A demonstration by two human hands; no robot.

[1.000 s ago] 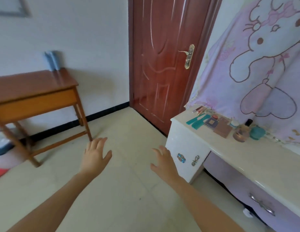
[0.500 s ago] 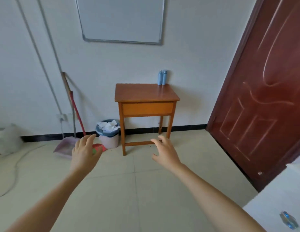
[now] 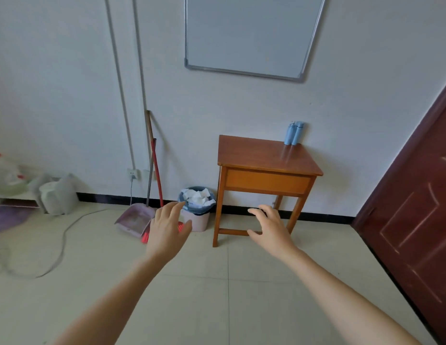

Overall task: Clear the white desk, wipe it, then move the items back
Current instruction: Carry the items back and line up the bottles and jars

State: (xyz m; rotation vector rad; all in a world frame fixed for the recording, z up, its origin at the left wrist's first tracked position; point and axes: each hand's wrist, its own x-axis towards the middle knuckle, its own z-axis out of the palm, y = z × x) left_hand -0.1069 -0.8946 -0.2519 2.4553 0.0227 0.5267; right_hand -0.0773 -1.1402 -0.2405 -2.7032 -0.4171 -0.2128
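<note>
Both arms are stretched out in front over the tiled floor [image 3: 217, 307]. The left hand [image 3: 167, 230] and right hand [image 3: 270, 230] are both empty, palms down, fingers spread and a bit relaxed, not gripping anything. The white desk isn't in this shot at all, so I can't say where it sits. Straight ahead there's a small wooden table [image 3: 261, 155] against the wall, with two light blue bottles [image 3: 293, 133] standing upright together at its back right corner. Just left of the table is a pink bin [image 3: 197, 220] with a dark liner, stuffed with crumpled white paper. Next to that a pink dustpan [image 3: 136, 219] and a red-handled broom [image 3: 156, 170] lean on the wall. A whiteboard [image 3: 249, 33] hangs above, a dark red door [image 3: 416, 207] is on the right, and a grey cable [image 3: 60, 247] runs across the floor on the left.
</note>
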